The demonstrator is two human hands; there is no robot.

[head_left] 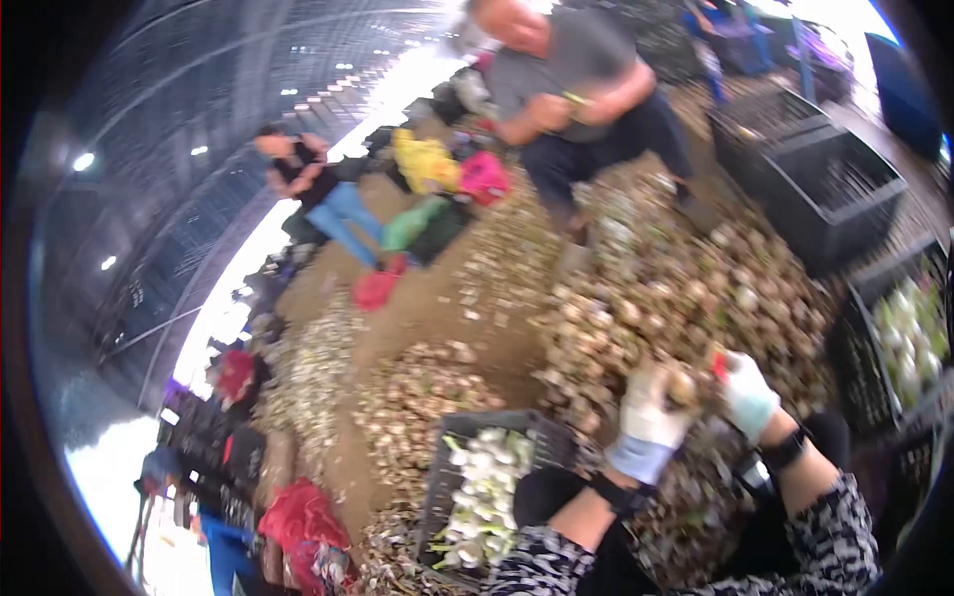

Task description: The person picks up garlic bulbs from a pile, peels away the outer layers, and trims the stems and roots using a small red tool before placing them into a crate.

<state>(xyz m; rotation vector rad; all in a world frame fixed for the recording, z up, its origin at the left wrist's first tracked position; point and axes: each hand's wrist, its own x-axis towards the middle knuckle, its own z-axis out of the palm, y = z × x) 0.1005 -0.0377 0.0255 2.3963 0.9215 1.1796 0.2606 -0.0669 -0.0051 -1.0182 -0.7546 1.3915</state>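
Observation:
My left hand (648, 412), in a white glove, is closed around a brownish onion (682, 388) with dry skin. Close beside it, my right hand (750, 395), gloved too, grips a small red-handled tool (719, 366), its working end blurred against the bulbs. Both hands are over a large heap of unpeeled onions (636, 318). Near my left forearm stands a black crate (434, 497) holding clean white onions (485, 487) with green necks. Loose dry skins (686, 497) lie below my hands, between my knees.
Another black crate (855, 348) with white onions stands at my right, and stacked dark crates (835, 179) are behind it. Across the heap sits a person (586, 89) handling something small. Further left is a second person (308, 179). Smaller bulb piles (427, 387) and a red sack (303, 521) lie left.

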